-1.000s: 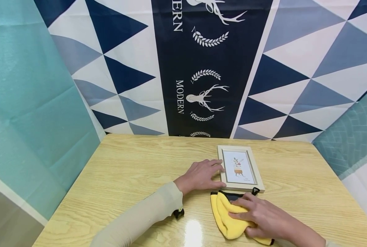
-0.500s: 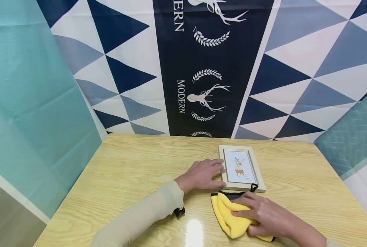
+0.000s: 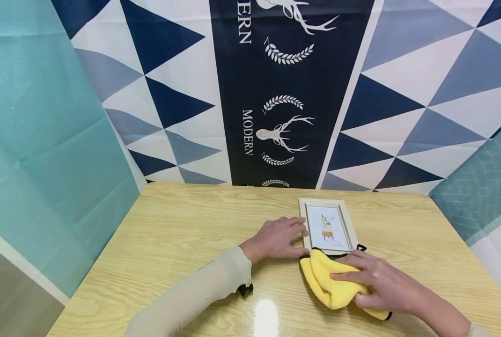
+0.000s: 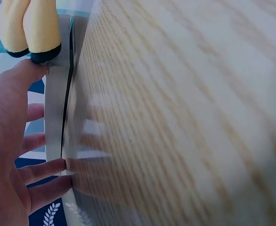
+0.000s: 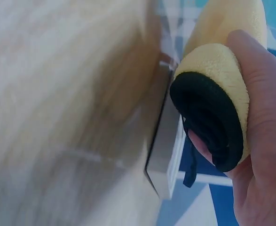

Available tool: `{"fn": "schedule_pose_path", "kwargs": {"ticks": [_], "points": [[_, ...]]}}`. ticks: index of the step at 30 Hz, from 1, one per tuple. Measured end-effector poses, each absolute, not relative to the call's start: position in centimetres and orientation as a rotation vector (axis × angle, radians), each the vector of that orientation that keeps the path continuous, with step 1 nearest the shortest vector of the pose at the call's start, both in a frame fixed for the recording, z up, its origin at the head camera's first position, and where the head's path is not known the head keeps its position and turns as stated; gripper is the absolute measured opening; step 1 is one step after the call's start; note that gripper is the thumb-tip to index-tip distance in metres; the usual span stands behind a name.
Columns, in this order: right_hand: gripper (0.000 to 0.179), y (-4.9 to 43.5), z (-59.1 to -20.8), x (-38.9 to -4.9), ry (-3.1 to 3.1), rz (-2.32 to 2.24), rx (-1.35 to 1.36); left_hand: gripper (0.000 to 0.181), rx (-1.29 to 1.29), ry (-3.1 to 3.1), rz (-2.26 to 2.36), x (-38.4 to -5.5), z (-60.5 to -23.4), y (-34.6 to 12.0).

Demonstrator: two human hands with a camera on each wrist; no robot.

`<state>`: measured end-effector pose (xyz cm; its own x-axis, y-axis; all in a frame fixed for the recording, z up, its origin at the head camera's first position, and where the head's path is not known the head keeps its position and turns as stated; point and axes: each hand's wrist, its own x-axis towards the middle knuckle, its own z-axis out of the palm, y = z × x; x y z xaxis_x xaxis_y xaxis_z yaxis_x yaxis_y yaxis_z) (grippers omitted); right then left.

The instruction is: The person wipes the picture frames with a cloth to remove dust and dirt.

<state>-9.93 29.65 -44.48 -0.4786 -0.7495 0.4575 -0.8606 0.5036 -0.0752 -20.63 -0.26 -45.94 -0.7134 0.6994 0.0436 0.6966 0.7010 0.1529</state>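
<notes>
A pale picture frame (image 3: 347,224) with a plant drawing lies face up on the wooden table. At its left side, my left hand (image 3: 276,238) rests with spread fingers and thumb touching the edge. In the left wrist view, the fingertips meet the side of the frame (image 4: 56,103). My right hand (image 3: 385,283) grips a bunched yellow cloth (image 3: 332,283) with dark trim, which overlaps the frame's near edge in the head view. The right wrist view has the folded cloth (image 5: 213,61) between thumb and fingers, just above the frame (image 5: 165,141); contact there cannot be made out.
The wooden table (image 3: 200,220) extends around both hands. A patterned cloth wall (image 3: 276,93) stands behind its far edge, and teal hangings (image 3: 52,140) flank the sides. Something small and black (image 3: 245,290) shows beneath the left sleeve cuff.
My right hand has moved the yellow cloth up and to the right, from below the frame to over its near edge. The left hand stays at the frame's left side.
</notes>
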Motion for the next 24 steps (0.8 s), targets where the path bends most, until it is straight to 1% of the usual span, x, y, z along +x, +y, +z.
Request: {"fn": "schedule_pose_path", "kwargs": {"ticks": [4,11,24], "points": [[0.074,30.6,-44.1,-10.3,-2.349,0.487,1.306,0.048,1.175,2.871,0.264,-20.6,-46.0,-0.3],[0.074,32.6,-43.5,-11.3,-2.307,0.498,1.252,0.052,1.173,2.873,0.253,-20.6,-45.9,-0.3],[0.072,35.4,-44.0,-12.9,-2.336,0.482,1.103,0.049,1.175,2.876,0.267,-20.7,-46.2,-0.3]]}}
